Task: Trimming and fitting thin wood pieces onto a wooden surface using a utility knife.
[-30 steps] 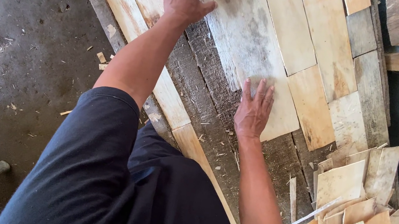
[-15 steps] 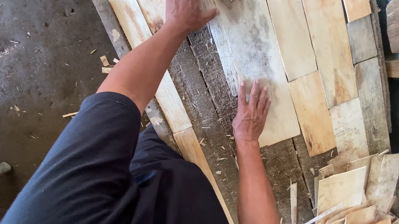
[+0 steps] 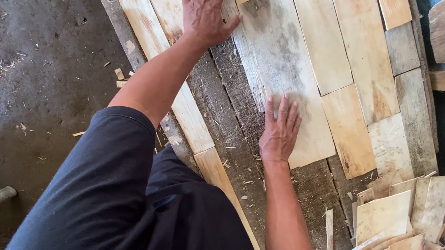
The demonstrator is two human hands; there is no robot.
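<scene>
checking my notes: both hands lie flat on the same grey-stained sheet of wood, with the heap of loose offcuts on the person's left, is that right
Not quite. The head view shows the heap of loose offcuts on the person's right. The rest holds: left hand and right hand lie flat on the grey-stained sheet.

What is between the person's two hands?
In the head view, the grey-stained wood sheet runs between the left hand and right hand; both press flat on it. Nothing else lies there.
</scene>
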